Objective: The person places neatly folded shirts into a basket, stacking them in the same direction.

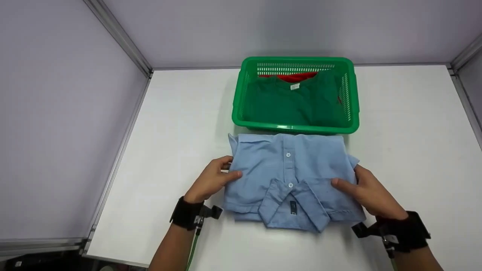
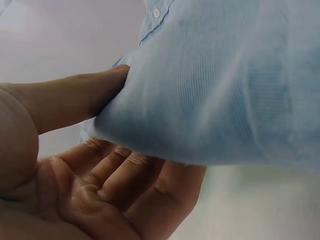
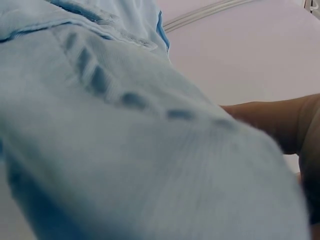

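A folded light blue button-up shirt (image 1: 260, 188) lies in front of the basket, its collar toward the person. At its left edge the left hand (image 1: 215, 177) grips the cloth, thumb on top and fingers underneath. In the left wrist view the shirt's edge (image 2: 190, 115) runs between the thumb (image 2: 85, 95) and the curled fingers. The right hand (image 1: 372, 194) holds the opposite edge, its thumb on top and the other fingers mostly hidden under the cloth. Close up in the right wrist view, the shirt (image 3: 150, 160) covers much of that hand.
A green plastic basket (image 1: 295, 129) stands just behind the shirt against the back wall. Inside it lie a folded green shirt (image 1: 290, 105) and some red cloth (image 1: 299, 77). The white table (image 1: 162, 150) is bounded by pale panels at the back and sides.
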Motion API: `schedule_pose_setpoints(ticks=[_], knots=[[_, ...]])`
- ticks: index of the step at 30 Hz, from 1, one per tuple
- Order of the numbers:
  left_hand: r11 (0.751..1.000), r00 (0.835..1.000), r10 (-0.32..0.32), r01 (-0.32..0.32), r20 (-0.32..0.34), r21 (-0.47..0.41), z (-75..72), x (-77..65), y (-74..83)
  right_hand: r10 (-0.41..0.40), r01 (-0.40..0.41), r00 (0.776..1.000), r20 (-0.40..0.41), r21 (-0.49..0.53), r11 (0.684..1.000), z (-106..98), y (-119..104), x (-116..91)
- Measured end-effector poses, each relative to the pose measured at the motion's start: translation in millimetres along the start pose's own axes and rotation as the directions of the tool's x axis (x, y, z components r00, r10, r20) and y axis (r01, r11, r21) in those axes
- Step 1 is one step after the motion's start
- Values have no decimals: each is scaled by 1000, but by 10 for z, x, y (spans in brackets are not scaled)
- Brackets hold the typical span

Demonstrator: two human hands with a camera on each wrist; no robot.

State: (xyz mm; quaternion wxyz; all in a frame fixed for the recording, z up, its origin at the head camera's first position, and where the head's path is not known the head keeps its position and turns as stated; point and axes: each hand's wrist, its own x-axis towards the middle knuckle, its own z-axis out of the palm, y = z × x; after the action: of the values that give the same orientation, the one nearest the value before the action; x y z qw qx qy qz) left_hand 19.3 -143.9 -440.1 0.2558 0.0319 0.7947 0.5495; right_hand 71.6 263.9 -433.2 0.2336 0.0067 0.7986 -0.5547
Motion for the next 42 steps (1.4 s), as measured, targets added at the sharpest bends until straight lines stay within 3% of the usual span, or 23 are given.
schedule_pose_setpoints(ticks=[15,20,29,42], knots=[[998,998,58,-58,-40,11,-40,36,273,-31,29,998,-46,-52,998,-171,-174,21],[995,994,95,-95,-50,8,-82,98,382,-34,33,998,-58,-21,999,-228,-252,73],[993,992,121,-120,-41,17,-167,287,631,-28,28,996,-87,-1,1000,-351,-345,189],[994,995,99,-100,-14,-53,-307,641,925,-30,53,992,-120,199,979,-568,-504,371]])
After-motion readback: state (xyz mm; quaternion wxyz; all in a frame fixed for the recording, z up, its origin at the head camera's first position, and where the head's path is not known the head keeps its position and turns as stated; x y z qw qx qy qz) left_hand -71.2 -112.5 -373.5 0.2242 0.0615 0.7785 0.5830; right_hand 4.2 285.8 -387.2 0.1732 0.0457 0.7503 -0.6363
